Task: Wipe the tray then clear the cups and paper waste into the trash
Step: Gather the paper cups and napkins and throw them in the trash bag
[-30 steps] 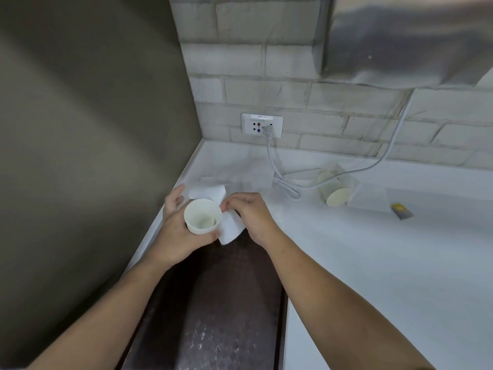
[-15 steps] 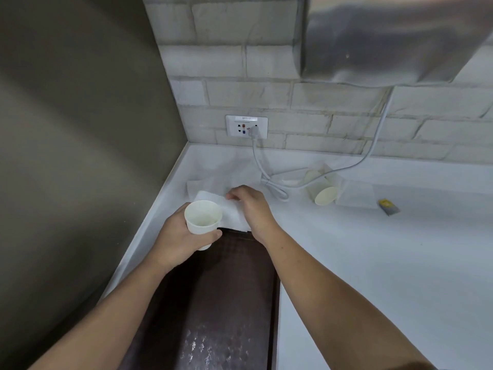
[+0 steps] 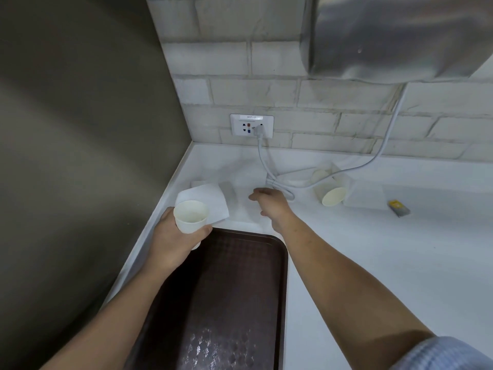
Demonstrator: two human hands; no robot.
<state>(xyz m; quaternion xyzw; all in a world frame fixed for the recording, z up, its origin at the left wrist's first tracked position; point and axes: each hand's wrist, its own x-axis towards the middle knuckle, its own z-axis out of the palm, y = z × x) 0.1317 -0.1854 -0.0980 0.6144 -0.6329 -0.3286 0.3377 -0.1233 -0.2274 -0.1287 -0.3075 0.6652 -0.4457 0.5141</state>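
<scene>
Clearing stage: one cup held, one cup outstanding
Left hand [image 3: 174, 240] grips upright cup [image 3: 190, 216] over the tray [image 3: 234, 295] far edge; right hand [image 3: 269, 205] open, empty, beyond the tray; tipped cup [image 3: 330, 194] lies rightward, mouth toward the tray, nearer the right hand

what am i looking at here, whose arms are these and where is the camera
No machine here: these are a person's two bare arms, filmed by a wide-angle camera worn on their head, looking forward and down. That is why the arms come in from the bottom edge.

The left hand has a grip on a white paper cup, held upright over the corner of a dark brown tray. The right hand is empty and open, reaching out over the white counter.

On the counter lie a white napkin, a second paper cup tipped on its side, a grey cable running to a wall socket, and a small yellow and grey item I cannot identify.
</scene>
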